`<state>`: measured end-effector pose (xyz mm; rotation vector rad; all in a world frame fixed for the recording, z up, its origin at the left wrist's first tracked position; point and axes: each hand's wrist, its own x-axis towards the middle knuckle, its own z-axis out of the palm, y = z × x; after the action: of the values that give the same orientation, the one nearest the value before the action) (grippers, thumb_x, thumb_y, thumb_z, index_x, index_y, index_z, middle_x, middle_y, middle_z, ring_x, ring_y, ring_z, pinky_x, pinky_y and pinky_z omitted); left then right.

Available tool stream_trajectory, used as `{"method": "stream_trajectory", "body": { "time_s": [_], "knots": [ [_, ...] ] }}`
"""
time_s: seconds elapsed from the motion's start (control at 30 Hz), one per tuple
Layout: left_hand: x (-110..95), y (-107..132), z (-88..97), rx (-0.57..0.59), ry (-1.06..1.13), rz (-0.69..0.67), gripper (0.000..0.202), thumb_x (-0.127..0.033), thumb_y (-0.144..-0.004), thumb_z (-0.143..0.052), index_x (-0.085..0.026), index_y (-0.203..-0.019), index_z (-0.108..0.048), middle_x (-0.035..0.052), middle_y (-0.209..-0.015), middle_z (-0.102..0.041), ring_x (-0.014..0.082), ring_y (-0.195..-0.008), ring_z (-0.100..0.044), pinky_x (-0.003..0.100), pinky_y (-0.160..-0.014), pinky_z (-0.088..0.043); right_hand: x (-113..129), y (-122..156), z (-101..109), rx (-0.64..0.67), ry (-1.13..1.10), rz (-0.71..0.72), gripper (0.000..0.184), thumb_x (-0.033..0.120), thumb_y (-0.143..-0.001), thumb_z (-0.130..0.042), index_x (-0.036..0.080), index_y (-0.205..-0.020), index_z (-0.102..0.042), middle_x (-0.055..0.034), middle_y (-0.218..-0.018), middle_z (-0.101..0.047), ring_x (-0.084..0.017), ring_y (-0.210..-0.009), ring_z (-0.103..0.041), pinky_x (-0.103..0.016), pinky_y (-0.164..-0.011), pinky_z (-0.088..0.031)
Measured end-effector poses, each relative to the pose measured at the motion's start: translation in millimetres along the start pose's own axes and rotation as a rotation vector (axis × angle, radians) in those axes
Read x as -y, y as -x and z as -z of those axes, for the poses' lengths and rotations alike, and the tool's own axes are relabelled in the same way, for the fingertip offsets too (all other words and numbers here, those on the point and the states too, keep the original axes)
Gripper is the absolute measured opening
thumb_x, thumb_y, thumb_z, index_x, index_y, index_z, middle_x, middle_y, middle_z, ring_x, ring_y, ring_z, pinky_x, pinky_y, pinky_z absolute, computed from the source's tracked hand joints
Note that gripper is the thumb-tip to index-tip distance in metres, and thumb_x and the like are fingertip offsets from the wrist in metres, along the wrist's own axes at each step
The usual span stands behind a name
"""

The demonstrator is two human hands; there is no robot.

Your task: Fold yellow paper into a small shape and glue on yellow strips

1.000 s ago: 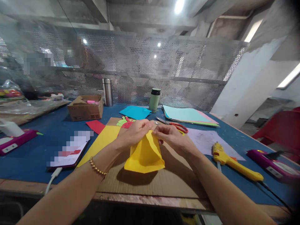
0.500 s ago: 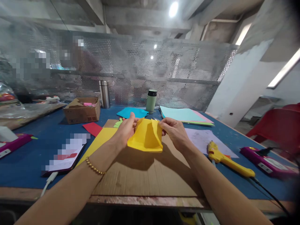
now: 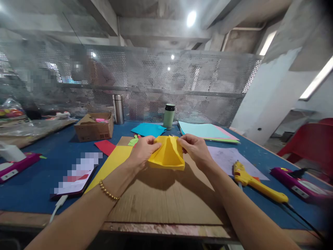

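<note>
Between my two hands a folded piece of yellow paper [image 3: 166, 154] is held up, shaped like a small open pouch with creased sides. My left hand [image 3: 144, 149] pinches its left edge, thumb in front and fingers behind. At the upper right corner my right hand [image 3: 194, 147] grips the paper between thumb and forefinger. Below it lies a brown cardboard sheet [image 3: 166, 201], which catches the shadow of the hands. A larger yellow sheet [image 3: 114, 163] rests beside my left forearm, with green paper cut-outs [image 3: 133, 141] near its far end.
A yellow glue gun [image 3: 257, 185] lies on the right by a lilac sheet [image 3: 221, 156] and a purple power strip [image 3: 293, 184]. On the left are a phone [image 3: 78, 177] and a cardboard box [image 3: 95, 130]. A steel flask [image 3: 118, 109] and green bottle [image 3: 169, 117] stand behind.
My left thumb has come down from pointing up and now presses on the front of the yellow paper's left side. The view has tilted slightly upward.
</note>
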<state>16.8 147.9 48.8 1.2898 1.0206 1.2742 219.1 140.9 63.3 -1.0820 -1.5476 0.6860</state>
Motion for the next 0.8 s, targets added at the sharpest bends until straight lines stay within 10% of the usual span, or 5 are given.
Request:
{"method": "stream_trajectory", "body": {
  "time_s": [0.37,0.8],
  "knots": [
    [-7,1,7.3,-0.074,-0.333,-0.185,0.018,-0.033,-0.064,-0.068,-0.017,-0.067,-0.061,-0.0035,-0.06,-0.055,0.013,-0.059,-0.051,0.023,-0.052,-0.039,-3,-1,-5,0.012,-0.041,0.02,0.022,0.034,-0.07,-0.067,0.017,-0.083,-0.072,-0.0033,-0.077,-0.069,-0.014,-0.066,-0.056,-0.028,-0.06,-0.044],
    [-3,0,4.8,-0.06,-0.209,-0.189,0.028,-0.032,-0.067,-0.069,-0.016,-0.09,-0.067,0.003,-0.075,-0.067,0.0187,-0.069,-0.063,0.028,-0.061,-0.049,-2,0,-3,0.037,-0.133,0.017,0.023,0.032,-0.072,-0.07,0.016,-0.088,-0.072,-0.0033,-0.083,-0.072,-0.013,-0.07,-0.06,-0.027,-0.063,-0.046]
  ]
}}
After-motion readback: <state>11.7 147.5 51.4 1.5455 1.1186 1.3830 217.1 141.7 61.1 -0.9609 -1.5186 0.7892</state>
